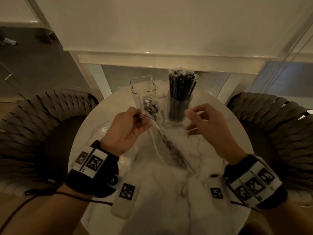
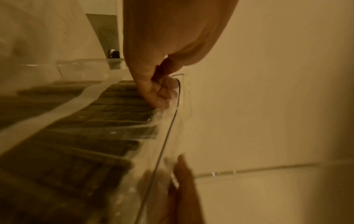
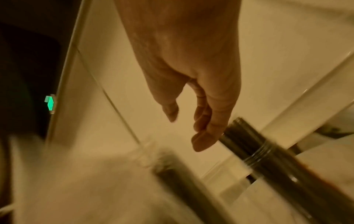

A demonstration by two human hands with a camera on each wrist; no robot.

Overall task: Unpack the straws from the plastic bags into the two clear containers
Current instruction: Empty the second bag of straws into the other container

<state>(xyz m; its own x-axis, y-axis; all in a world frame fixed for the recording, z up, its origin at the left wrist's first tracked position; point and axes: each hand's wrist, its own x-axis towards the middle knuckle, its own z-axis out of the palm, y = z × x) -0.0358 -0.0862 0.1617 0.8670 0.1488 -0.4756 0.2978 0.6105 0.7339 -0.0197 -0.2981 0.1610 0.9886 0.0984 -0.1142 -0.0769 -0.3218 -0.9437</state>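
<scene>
A clear plastic bag of dark straws [image 1: 169, 148] hangs slanted over the round marble table [image 1: 94, 126]. My left hand [image 1: 140, 117] pinches the bag's top edge; in the left wrist view the thumb and fingers [image 2: 161, 94] close on the plastic beside the straws [image 2: 107, 121]. To the right of the bag, my right hand [image 1: 191, 121] hovers with fingers loosely spread and holds nothing [image 3: 184, 121]. Behind the hands stand an empty square clear container [image 1: 143, 87] and a round clear jar [image 1: 180, 106] packed with black straws [image 3: 268, 159].
Woven chairs flank the table at the left [image 1: 33, 129] and the right [image 1: 279, 126]. A white sill [image 1: 160, 60] runs behind the containers. Two white tagged devices [image 1: 126, 197] [image 1: 216, 192] lie near the table's front edge. Crumpled clear plastic [image 1: 105, 129] lies at the left.
</scene>
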